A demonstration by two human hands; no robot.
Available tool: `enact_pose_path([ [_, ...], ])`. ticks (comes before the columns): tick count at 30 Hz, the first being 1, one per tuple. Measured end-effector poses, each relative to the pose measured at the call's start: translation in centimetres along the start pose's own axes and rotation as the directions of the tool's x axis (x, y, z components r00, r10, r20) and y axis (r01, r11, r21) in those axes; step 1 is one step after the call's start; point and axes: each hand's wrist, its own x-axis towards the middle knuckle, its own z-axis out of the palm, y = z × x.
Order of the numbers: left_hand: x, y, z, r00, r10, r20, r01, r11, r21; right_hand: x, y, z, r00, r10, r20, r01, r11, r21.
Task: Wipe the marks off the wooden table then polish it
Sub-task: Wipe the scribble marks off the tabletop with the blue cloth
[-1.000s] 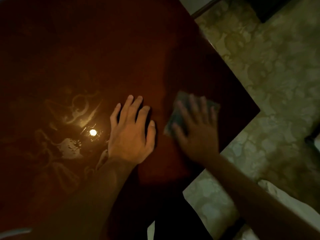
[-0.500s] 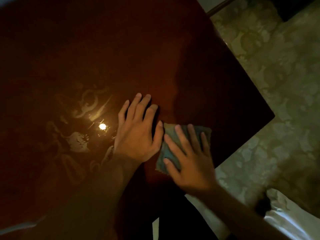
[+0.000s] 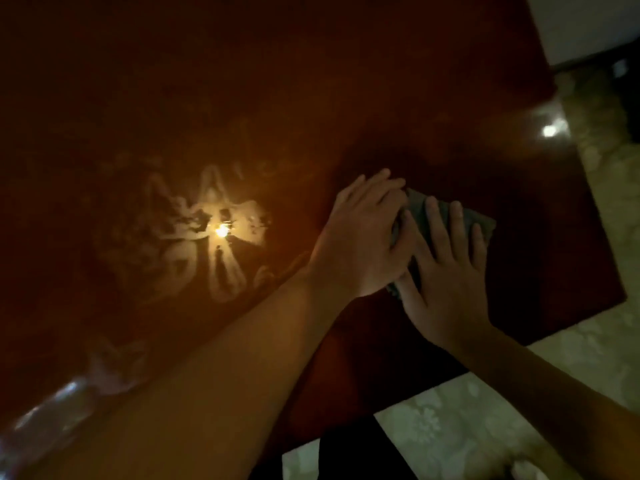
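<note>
A dark glossy wooden table (image 3: pixel 311 81) fills most of the view. Pale smeared marks (image 3: pixel 214 244) spread around a bright lamp reflection left of centre. A grey-green cloth (image 3: pixel 474 220) lies flat on the table near its right corner. My right hand (image 3: pixel 446 271) presses on the cloth with straight, spread fingers. My left hand (image 3: pixel 363 237) lies flat on the table right beside it, its fingers touching the cloth's left edge and overlapping it slightly.
The table's right corner (image 3: pixel 620 296) and near edge border a pale patterned floor (image 3: pixel 485 427). A second light reflection (image 3: pixel 550 129) glints near the far right edge. A white wall base (image 3: pixel 588 26) stands at top right.
The right hand slid the cloth from the right edge toward the left hand, so both hands now meet. The camera has shifted, and the marks now sit further left.
</note>
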Motion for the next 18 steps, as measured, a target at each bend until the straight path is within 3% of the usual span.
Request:
enact_pose_path([
  [2,-1.5,-0.3,-2.0,0.995,-0.063,-0.083,0.054,0.993,-0.103,0.2,-3.1,0.2,0.997,-0.067,0.042,0.067,0.998,0.01],
  [6,-8.3,-3.8,-7.5,0.944,-0.201,-0.263,0.196,0.98,-0.044,-1.4,-12.6,0.8,0.971,-0.233,0.058,0.231,0.972,0.045],
  [9,-14.9,-7.6,-11.3,0.9,-0.313,-0.303,0.327,0.945,-0.005,-3.3,-22.0,1.9,0.921,-0.388,0.045,0.385,0.921,0.055],
  [12,-20.8,-11.0,-13.9,0.83,-0.419,-0.368,0.457,0.89,0.017,-4.5,-31.8,3.5,0.842,-0.517,0.157,0.526,0.85,-0.025],
  [15,-25.0,-13.8,-16.3,0.747,-0.47,-0.471,0.548,0.836,0.035,-4.2,-39.1,3.9,0.848,-0.484,0.217,0.527,0.817,-0.235],
  [18,-26.8,-16.1,-18.6,0.696,-0.465,-0.547,0.587,0.807,0.06,-3.0,-41.2,4.9,0.751,-0.637,0.171,0.649,0.761,-0.015],
])
